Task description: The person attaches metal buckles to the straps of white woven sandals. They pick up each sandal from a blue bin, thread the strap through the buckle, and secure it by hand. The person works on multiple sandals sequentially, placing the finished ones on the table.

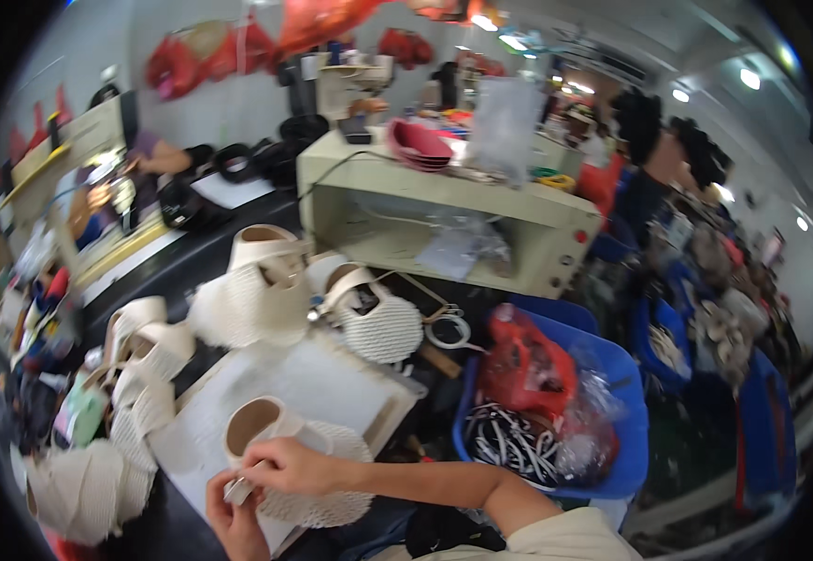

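A cream woven shoe upper (332, 500) with a smooth, tan-lined band lies on the pale board in front of me. My right hand (290, 465) reaches across it from the right, its fingers closed in a pinch at the end of the band. Just below and left of it, my left hand (234, 519) is closed on the same spot. A small whitish strap end (236, 488) of the upper shows between the fingertips of both hands. The fingers partly hide this end, so its exact shape cannot be made out.
More cream uppers (252, 304) stand beyond the board (210, 402), and a stack of woven pieces (89, 491) lies at left. A blue bin (626, 411) with bags and strips is at right. Behind stands a beige bench (332, 164). Another person's arm (165, 159) is at far left.
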Demonstrator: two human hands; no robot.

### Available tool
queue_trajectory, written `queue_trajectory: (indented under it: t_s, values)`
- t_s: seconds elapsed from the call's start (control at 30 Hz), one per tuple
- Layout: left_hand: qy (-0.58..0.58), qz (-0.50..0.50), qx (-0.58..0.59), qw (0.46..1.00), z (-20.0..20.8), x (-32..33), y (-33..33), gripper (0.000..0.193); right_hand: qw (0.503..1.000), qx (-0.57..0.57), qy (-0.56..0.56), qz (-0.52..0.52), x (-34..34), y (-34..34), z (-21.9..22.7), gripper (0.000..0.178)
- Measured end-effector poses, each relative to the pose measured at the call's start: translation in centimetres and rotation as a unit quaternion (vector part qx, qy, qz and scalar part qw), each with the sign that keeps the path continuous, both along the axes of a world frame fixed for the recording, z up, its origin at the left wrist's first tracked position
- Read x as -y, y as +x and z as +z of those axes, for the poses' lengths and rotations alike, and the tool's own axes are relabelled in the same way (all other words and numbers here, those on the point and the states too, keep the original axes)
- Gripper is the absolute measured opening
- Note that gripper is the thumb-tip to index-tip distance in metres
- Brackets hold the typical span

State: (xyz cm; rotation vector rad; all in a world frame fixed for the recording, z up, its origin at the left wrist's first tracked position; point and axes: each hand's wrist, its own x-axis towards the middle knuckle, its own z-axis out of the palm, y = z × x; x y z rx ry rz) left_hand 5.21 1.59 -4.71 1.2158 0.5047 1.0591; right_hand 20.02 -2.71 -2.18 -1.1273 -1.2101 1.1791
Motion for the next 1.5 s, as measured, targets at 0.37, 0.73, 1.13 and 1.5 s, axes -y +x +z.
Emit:
queue_trajectory:
  t_s: [0.37, 0.73, 1.13, 1.5]
  values:
    - [0.009, -0.011, -0.056, 0.998, 4.4, 2.1, -1.5, 0.036, 0.849, 0.325, 0.364, -0.204, 4.0, -1.2, 4.8, 0.041]
    - [-0.064, -0.011, -0.116, 0.991, 6.2, 3.2, 1.0, 0.026, 0.792, 0.439, 0.310, -0.291, 4.4, -1.7, 2.6, 0.021]
    - [-0.043, -0.078, -0.178, 0.980, 4.9, 0.5, 0.4, 0.026, 0.974, 0.102, 0.060, -0.191, 1.9, 1.2, 2.0, 0.014]
    - [-0.079, -0.082, -0.175, 0.978, 4.7, 0.4, -0.8, 0.026, 0.921, 0.259, 0.173, -0.236, 2.1, -0.6, 0.6, 0.016]
